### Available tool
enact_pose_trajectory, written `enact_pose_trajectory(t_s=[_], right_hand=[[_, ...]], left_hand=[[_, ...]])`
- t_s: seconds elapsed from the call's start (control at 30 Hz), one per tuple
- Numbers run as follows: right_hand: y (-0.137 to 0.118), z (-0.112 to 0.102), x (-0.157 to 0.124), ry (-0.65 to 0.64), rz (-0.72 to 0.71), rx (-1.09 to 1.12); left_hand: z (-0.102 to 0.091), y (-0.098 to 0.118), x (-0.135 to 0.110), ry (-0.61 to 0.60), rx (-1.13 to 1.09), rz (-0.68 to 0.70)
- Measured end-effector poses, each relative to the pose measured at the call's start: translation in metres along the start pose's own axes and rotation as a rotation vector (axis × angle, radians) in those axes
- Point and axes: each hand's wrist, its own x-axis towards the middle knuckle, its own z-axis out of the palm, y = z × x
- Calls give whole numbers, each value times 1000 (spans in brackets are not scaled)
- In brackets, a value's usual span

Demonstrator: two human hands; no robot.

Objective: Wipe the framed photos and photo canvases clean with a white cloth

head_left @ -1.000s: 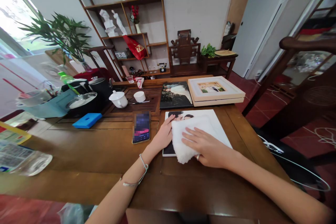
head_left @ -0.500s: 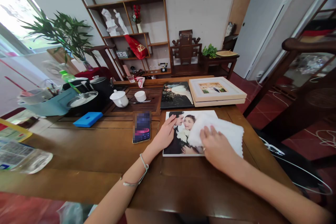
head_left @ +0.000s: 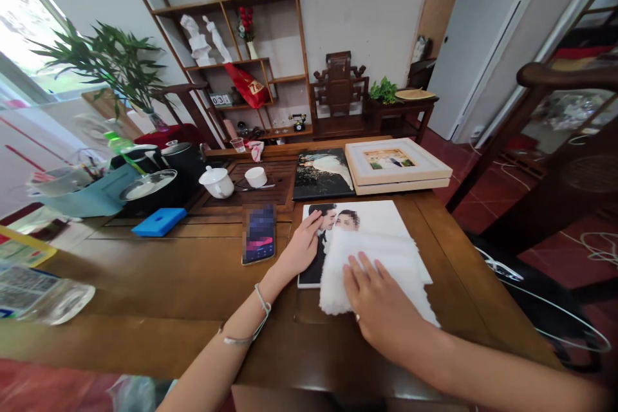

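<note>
A photo panel (head_left: 386,215) printed with a couple lies flat on the table. My left hand (head_left: 302,244) rests on its left side, fingers stretched over the surface and nothing visible in them. A white wiping cloth (head_left: 333,277) covers the lower middle of the panel and hangs past its near edge. On top of the cloth lies my right hand (head_left: 379,302), fingers spread and pressed down flat. The right thumb is partly tucked from sight. Left of the panel is a phone (head_left: 259,235) with its screen lit.
Behind the panel lie a dark photo board (head_left: 323,174) and a cream framed picture (head_left: 398,164) on the wooden table (head_left: 193,290). A lidded white teacup (head_left: 217,182), a small white cup (head_left: 255,176) and a blue block (head_left: 159,222) stand to the left. A plastic bottle (head_left: 48,296) lies farther left.
My right hand has slid the cloth left and toward me across the photo panel, uncovering the panel's right side and covering its lower middle. My left hand has stayed in place.
</note>
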Motion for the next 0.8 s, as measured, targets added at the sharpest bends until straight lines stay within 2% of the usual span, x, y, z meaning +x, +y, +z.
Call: enact_pose_trajectory(t_s=[0.17, 0.27, 0.33, 0.43, 0.57, 0.63, 0.7, 0.8], right_hand=[[43, -22, 5, -250, 293, 7], [61, -28, 16, -299, 397, 18], [60, -24, 20, -286, 429, -28], [40, -10, 20, -202, 344, -132], [9, 7, 12, 16, 18, -98], [1, 9, 8, 77, -88, -45], [0, 7, 4, 51, -100, 6], [10, -2, -5, -112, 1, 62]], left_hand=[[2, -2, -1, 16, 2, 9], [3, -3, -1, 21, 2, 14], [4, -3, -1, 24, 11, 8], [4, -1, -1, 26, 21, 4], [2, 1, 0, 15, 20, 5], [1, 2, 1, 0, 18, 4], [0, 2, 2, -6, 10, 3], [-1, 3, 1, -1, 2, -10]])
